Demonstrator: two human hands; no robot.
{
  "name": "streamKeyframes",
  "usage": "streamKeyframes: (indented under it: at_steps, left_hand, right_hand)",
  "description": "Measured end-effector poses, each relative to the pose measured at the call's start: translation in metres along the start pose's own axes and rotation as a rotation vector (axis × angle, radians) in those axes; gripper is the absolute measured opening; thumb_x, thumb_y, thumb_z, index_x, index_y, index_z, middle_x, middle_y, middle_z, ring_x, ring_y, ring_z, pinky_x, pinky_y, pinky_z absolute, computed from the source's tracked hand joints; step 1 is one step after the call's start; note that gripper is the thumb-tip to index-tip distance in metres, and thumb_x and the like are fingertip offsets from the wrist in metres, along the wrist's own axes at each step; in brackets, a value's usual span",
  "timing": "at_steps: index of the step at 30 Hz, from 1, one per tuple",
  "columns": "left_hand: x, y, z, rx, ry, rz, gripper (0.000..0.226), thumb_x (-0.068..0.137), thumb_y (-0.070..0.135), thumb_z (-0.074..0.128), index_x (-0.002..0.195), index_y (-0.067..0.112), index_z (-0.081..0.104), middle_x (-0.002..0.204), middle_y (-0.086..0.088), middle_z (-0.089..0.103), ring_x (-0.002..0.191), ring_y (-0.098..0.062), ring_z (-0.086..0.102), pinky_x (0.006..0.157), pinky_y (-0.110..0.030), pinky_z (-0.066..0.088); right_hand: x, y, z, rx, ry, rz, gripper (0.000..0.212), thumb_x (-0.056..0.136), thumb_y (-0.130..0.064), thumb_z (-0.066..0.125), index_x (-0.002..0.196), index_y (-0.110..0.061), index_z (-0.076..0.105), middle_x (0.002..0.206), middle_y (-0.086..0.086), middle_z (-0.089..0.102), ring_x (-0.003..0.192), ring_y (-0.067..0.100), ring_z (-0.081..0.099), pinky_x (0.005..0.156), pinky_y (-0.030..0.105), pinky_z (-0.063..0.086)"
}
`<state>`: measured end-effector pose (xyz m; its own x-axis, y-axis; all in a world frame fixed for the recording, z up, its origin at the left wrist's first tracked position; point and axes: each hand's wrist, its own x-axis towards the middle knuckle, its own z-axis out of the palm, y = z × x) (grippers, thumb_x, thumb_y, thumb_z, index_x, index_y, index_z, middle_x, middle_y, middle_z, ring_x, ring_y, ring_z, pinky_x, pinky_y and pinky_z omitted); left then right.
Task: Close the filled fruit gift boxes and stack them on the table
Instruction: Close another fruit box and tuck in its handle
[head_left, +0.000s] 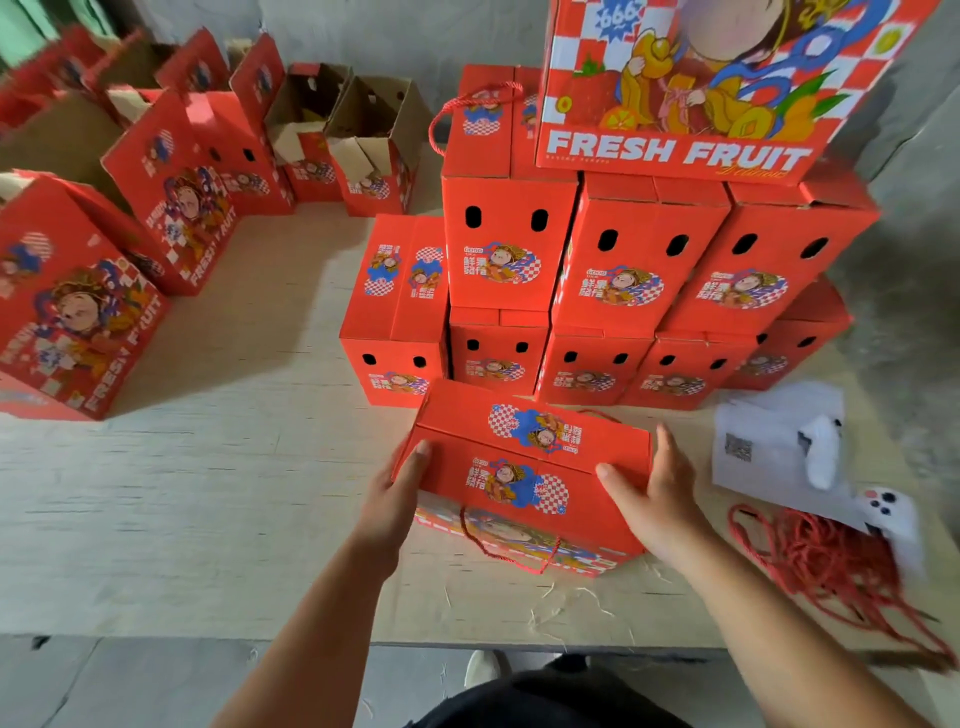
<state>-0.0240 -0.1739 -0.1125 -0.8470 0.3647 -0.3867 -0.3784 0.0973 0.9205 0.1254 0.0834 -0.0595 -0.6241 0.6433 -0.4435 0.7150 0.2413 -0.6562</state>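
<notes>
A closed red fruit gift box (524, 467) stands on the wooden table (208, 493) right in front of me, its red cord handle hanging down the near side. My left hand (397, 499) presses flat against its left end. My right hand (654, 493) lies against its right end with straight fingers, thumb on the top. Behind it rises a stack of closed red boxes (613, 280) in layers, with a larger "FRESH FRUIT" box (691, 88) on top.
Several open red boxes (182, 171) with raised flaps line the left and back of the table. At the right lie white papers (769, 441), a white controller (893, 514) and a heap of red cords (831, 561). The table's front edge runs near my body.
</notes>
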Motion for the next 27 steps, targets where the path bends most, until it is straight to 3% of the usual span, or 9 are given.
streamKeyframes:
  at_steps: [3, 5, 9, 13, 15, 18, 21, 24, 27]
  left_hand:
    - [-0.002, -0.002, 0.002, -0.023, 0.016, -0.025, 0.049, 0.089, 0.064, 0.063, 0.128, 0.036, 0.070, 0.122, 0.006, 0.076, 0.112, -0.012, 0.072, 0.082, -0.020, 0.056]
    - [-0.002, 0.004, 0.003, -0.061, 0.057, -0.073, 0.053, 0.084, 0.063, 0.064, 0.125, 0.030, 0.072, 0.117, 0.004, 0.078, 0.110, -0.018, 0.073, 0.084, -0.028, 0.056]
    - [-0.015, 0.026, -0.011, -0.110, 0.103, -0.108, 0.043, 0.081, 0.050, 0.067, 0.115, 0.024, 0.076, 0.112, -0.001, 0.079, 0.110, -0.024, 0.072, 0.087, -0.034, 0.052]
    - [-0.036, 0.072, -0.019, -0.112, 0.208, 0.099, 0.042, 0.081, 0.045, 0.071, 0.116, 0.023, 0.075, 0.107, -0.003, 0.080, 0.098, -0.018, 0.076, 0.075, -0.026, 0.059]
    - [-0.041, 0.111, -0.022, -0.136, 0.336, 0.195, 0.032, 0.077, 0.041, 0.076, 0.104, 0.024, 0.076, 0.096, 0.000, 0.080, 0.086, -0.014, 0.076, 0.066, -0.023, 0.058]
    - [-0.044, 0.174, -0.032, -0.124, 0.469, 0.306, 0.022, 0.073, 0.042, 0.075, 0.085, 0.024, 0.070, 0.080, 0.004, 0.072, 0.077, -0.013, 0.068, 0.067, -0.030, 0.055]
    - [-0.036, 0.230, -0.042, -0.149, 0.520, 0.382, 0.020, 0.072, 0.039, 0.073, 0.082, 0.023, 0.065, 0.082, -0.001, 0.064, 0.083, -0.020, 0.061, 0.076, -0.039, 0.053]
    - [-0.010, 0.278, -0.044, -0.162, 0.446, 0.431, 0.013, 0.078, 0.034, 0.070, 0.083, 0.023, 0.066, 0.083, -0.002, 0.065, 0.084, -0.021, 0.064, 0.081, -0.046, 0.058]
    - [0.025, 0.317, -0.043, -0.096, 0.317, 0.460, 0.013, 0.084, 0.033, 0.067, 0.087, 0.021, 0.063, 0.078, 0.001, 0.066, 0.077, -0.015, 0.066, 0.071, -0.035, 0.057]
  right_hand:
    - [-0.018, 0.017, 0.019, 0.640, -0.226, 0.284, 0.062, 0.076, -0.069, 0.072, 0.131, -0.051, 0.051, 0.128, -0.007, 0.070, 0.116, 0.020, 0.067, 0.100, 0.044, 0.051]
    - [-0.024, 0.018, 0.025, 0.754, -0.262, 0.246, 0.053, 0.073, -0.071, 0.070, 0.121, -0.053, 0.057, 0.120, -0.010, 0.074, 0.113, 0.014, 0.069, 0.096, 0.037, 0.050]
    - [-0.035, -0.008, 0.020, 0.663, -0.250, 0.032, 0.055, 0.083, -0.069, 0.067, 0.133, -0.055, 0.051, 0.130, -0.019, 0.067, 0.118, 0.002, 0.062, 0.096, 0.031, 0.044]
    - [-0.052, -0.031, 0.018, 0.735, -0.180, -0.197, 0.069, 0.077, -0.037, 0.060, 0.145, -0.037, 0.045, 0.136, -0.007, 0.063, 0.123, 0.009, 0.060, 0.102, 0.033, 0.046]
    - [-0.063, -0.054, 0.018, 0.800, -0.168, -0.268, 0.074, 0.079, -0.020, 0.060, 0.148, -0.034, 0.038, 0.137, 0.001, 0.063, 0.117, 0.015, 0.064, 0.095, 0.031, 0.050]
    - [-0.083, -0.086, 0.021, 0.869, -0.196, -0.337, 0.099, 0.083, 0.010, 0.062, 0.160, -0.030, 0.016, 0.143, 0.020, 0.057, 0.113, 0.030, 0.063, 0.103, 0.053, 0.049]
    - [-0.112, -0.115, 0.035, 0.804, -0.255, -0.444, 0.125, 0.065, -0.012, 0.067, 0.154, -0.056, -0.008, 0.151, 0.006, 0.050, 0.119, 0.019, 0.066, 0.112, 0.052, 0.044]
    - [-0.124, -0.140, 0.057, 0.717, -0.198, -0.581, 0.148, 0.069, -0.004, 0.087, 0.140, -0.066, -0.026, 0.166, 0.005, 0.027, 0.142, 0.026, 0.047, 0.119, 0.053, 0.036]
    - [-0.130, -0.170, 0.073, 0.768, -0.205, -0.743, 0.145, 0.063, -0.066, 0.085, 0.131, -0.059, -0.043, 0.171, -0.001, -0.013, 0.158, 0.008, 0.006, 0.128, 0.038, 0.015]
